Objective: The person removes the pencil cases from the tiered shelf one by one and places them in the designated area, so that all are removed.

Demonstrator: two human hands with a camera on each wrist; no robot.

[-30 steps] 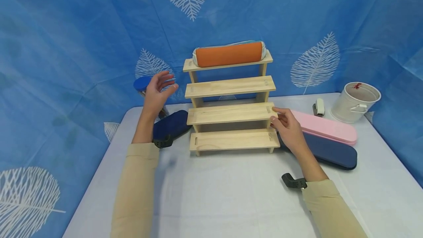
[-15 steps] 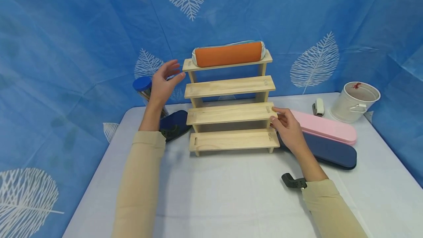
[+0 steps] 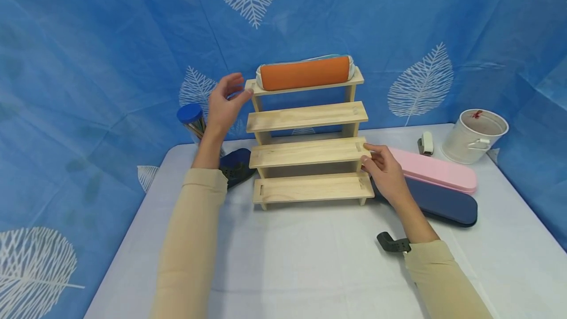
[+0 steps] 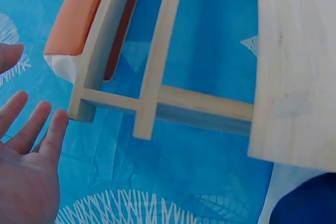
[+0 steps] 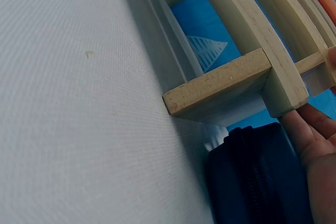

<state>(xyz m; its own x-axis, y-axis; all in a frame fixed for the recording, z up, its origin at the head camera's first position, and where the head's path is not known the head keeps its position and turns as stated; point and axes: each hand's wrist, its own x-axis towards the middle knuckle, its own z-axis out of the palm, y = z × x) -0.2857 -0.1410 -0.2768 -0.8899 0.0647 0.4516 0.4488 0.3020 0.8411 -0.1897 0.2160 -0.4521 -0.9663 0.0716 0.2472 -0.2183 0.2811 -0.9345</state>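
Note:
A four-tier wooden stepped rack stands at the back of the table in the head view. On its top tier lies an orange pencil case with white ends. My left hand is raised at the left end of that tier, its fingers spread; the left wrist view shows fingertips beside the board's end, and whether they touch is hard to tell. At the rack's right side, my right hand pinches the end of the second-lowest board between thumb and fingers. In the right wrist view, this hand is partly cut off.
Right of the rack lie a navy case and a pink case. Behind them are a small white stapler and a white bucket. On the left stand a blue-lidded jar of sticks and another navy case.
My left hand has moved up and to the right, from beside the blue-lidded jar to the top tier's left end. The right hand has kept its place on the rack.

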